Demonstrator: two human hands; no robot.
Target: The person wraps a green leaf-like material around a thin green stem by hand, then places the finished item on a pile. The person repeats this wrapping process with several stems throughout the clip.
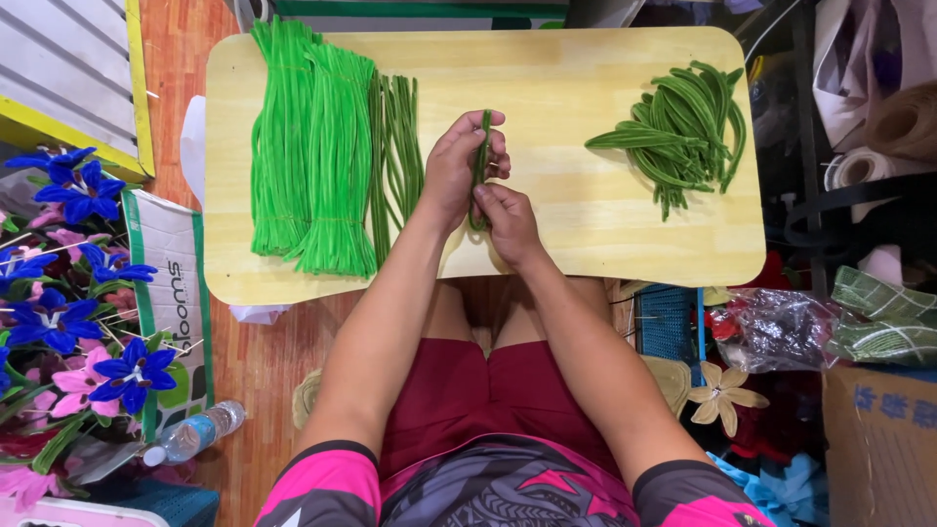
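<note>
Left hand (457, 171) and right hand (508, 220) pinch one dark green stem (481, 161) together. Left of the grip: bright green stem bundles (312, 156). Right: curved dark stems (683, 127). Nothing obstructs.

Bare forearms, pink-and-black patterned short sleeves (327, 483), and dark red shorts (459, 390).

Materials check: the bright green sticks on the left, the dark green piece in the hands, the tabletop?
Bright green sticks: fuzzy, matte, uniform; look like chenille stems, probably fibre over wire.
Dark green piece: same fuzzy look, folded into a loop and held by the left hand and right hand, so likely a bendable core.
Tabletop: pale wood, visible joined strips, smooth satin finish.
</note>
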